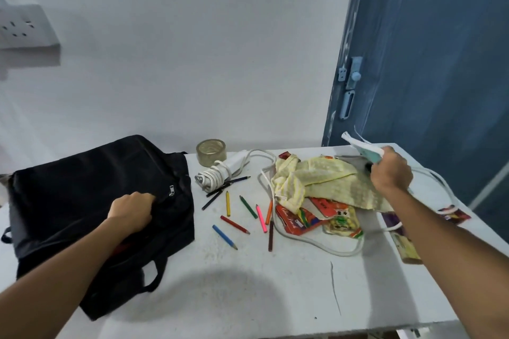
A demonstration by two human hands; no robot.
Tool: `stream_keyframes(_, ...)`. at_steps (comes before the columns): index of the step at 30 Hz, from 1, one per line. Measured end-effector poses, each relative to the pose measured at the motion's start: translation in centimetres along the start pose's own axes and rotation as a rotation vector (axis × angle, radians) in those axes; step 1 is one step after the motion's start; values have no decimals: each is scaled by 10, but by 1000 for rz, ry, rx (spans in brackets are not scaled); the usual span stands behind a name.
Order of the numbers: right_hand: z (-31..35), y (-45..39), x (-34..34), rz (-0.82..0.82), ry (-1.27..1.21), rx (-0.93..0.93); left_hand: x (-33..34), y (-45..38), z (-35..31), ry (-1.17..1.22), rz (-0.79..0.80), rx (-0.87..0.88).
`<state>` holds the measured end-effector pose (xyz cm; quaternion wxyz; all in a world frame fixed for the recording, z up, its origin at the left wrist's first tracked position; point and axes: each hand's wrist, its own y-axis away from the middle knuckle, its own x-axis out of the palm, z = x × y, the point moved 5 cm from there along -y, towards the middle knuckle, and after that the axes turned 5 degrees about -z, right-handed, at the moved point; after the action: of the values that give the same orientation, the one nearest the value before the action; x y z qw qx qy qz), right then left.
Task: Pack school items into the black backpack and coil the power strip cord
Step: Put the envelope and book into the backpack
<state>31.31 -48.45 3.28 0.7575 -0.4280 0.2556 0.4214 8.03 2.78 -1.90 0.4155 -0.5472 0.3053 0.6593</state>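
White walls and a dark blue door point(440, 63) back the white table point(275, 283). On its left side lies the black fabric backpack point(82, 187); the left hand point(132, 210) clenches the fabric near its zip, and whatever is inside is hidden. The right hand point(391, 170) grips a pale folded paper bundle point(363, 148), too blurred to identify. A yellow patterned cloth point(316, 179) covers part of the loose white power cord point(316, 242). Coloured pencils point(242, 215) lie scattered between bag and cloth.
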Motion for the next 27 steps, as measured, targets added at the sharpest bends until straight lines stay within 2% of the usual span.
stream_keyframes(6, 47, -14, -48, -233, -341, 101, -3, -2, 2, 40, 35, 12)
stream_keyframes(8, 74, -12, -56, -232, -497, 62, -5, -3, 3, 72, 60, 19)
stream_keyframes(11, 119, -5, -58, -107, -844, 66, -7, -5, 9, 164, 100, 26)
stream_keyframes(14, 167, 21, -48, 215, -1246, 203, -12, -10, 20, 350, 122, 76)
stream_keyframes(18, 229, 80, -19, 803, -1486, 304, -42, -11, 37, 643, 13, 135)
stream_keyframes(22, 271, 146, 11, 1317, -1417, 290, -90, -7, 73, 870, -170, 63)
stream_keyframes(24, 288, 176, 23, 1430, -1362, 291, -115, -6, 95, 946, -270, 38)
stream_keyframes(27, 307, 218, 42, 1540, -1249, 399, -149, -5, 127, 960, -441, -13)
